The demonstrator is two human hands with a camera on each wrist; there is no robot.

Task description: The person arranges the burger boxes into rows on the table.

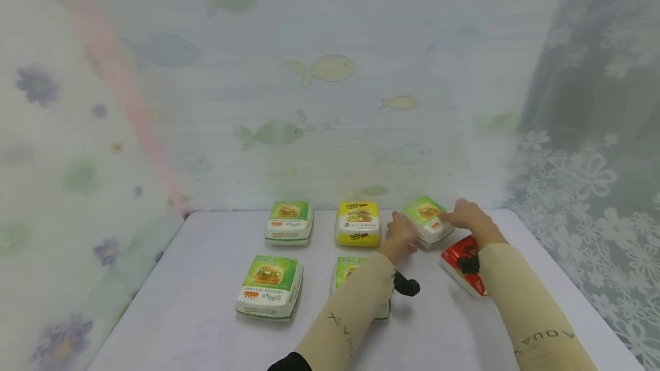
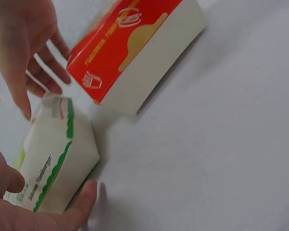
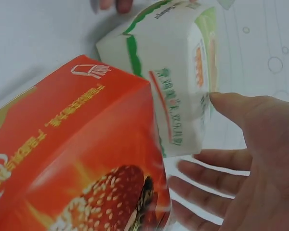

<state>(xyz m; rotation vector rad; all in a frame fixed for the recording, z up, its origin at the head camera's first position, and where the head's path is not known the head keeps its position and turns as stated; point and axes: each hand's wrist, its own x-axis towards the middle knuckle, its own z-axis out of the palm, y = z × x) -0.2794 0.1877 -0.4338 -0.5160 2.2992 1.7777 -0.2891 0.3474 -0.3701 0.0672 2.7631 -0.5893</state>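
A green-and-white burger box (image 1: 428, 219) lies at the back right of the white table, between the two hands. My left hand (image 1: 400, 237) grips its left end; in the left wrist view one finger (image 2: 84, 199) runs along its lower side and another digit bends onto its face. At the other end is my right hand (image 1: 470, 219). Its thumb (image 3: 231, 103) touches the box's edge in the right wrist view, and its other fingers are spread and nearly straight. A red burger box (image 1: 464, 265) lies close in front, partly covered by the right forearm.
Farther left at the back are a yellow burger box (image 1: 358, 224) and a green-and-white box (image 1: 290, 222). Nearer stand another green-and-white box (image 1: 270, 286) and one (image 1: 342, 271) partly hidden by the left sleeve. A fish-patterned curtain (image 1: 319, 130) hangs behind the table (image 1: 206, 302).
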